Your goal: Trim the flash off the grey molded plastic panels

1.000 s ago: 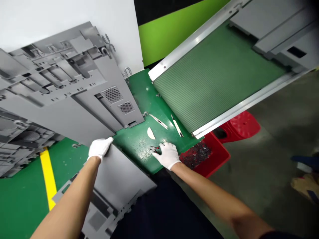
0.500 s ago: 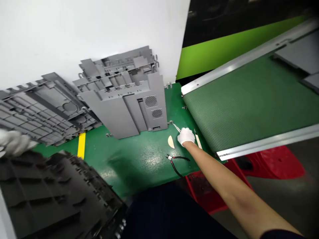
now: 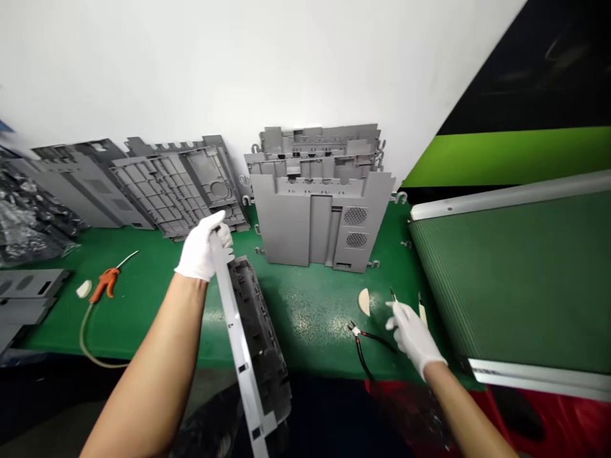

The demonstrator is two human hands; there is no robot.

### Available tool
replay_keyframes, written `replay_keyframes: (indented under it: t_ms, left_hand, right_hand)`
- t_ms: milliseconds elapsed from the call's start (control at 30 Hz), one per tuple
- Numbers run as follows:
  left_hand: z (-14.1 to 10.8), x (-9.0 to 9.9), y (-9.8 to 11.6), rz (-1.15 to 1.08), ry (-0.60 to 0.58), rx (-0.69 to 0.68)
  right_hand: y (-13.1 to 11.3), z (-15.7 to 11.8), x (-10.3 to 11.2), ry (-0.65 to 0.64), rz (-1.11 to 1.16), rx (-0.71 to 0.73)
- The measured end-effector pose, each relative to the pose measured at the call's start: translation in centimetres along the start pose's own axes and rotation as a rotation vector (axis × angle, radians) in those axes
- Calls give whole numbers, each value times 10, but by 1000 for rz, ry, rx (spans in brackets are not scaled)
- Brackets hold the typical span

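Swung up from the lower left of the view, the dark ribbed plastic panel (image 3: 260,337) with its pale grey edge strip (image 3: 240,343) now hangs slightly tilted across the edge of the green workbench (image 3: 305,343), its top end gripped in the closed, white-gloved left hand (image 3: 203,247). That forearm rises from the lower left. The white-gloved right hand (image 3: 413,337) is open and angled up and to the left, its fingers loosely spread, just beside a cream half-round piece (image 3: 364,301) and near black-corded pliers (image 3: 354,329) on the bench.
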State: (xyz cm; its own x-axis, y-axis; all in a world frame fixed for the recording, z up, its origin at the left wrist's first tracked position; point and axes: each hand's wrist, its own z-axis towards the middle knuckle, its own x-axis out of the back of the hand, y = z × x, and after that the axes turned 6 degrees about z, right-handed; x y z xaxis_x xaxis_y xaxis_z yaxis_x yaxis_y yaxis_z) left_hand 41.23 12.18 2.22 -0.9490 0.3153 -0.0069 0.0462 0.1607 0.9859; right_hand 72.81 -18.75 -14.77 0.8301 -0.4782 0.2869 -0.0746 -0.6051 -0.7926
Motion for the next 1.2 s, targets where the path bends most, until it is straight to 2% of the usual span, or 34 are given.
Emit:
replay_keyframes:
  t_ms: [67, 167, 233, 333, 400, 500, 567, 900, 1033, 1200]
  left_hand:
    - [-5, -2, -1, 14, 8, -4]
    - [-10, -4, 2, 106, 8, -58]
    - [-12, -6, 3, 181, -6, -154]
    - [-12, -6, 4, 223, -32, -258]
    - [-13, -5, 2, 208, -34, -269]
    - [-14, -1, -2, 197, -26, -275]
    - [-15, 3, -5, 198, -13, -279]
    - [-23, 17, -10, 120, 43, -252]
    - [-24, 15, -10, 53, 49, -238]
    - [-25, 14, -8, 14, 63, -182]
  right_hand:
    - [-25, -38, -8, -176, 98, 24]
    - [-84, -95, -19, -493, -41, 178]
    - [-126, -127, -27, -623, -197, 304]
    - [-173, -158, -41, -730, -480, 548]
    - [-189, -167, -52, -740, -675, 788]
    - [-196, -171, -68, -702, -890, 1090]
    - [-197, -172, -78, -643, -968, 1140]
    - [-214, -203, -107, -493, -1215, 975]
    - [-209, -209, -107, -480, -1272, 978]
    - [-196, -208, -99, -500, -1240, 1024]
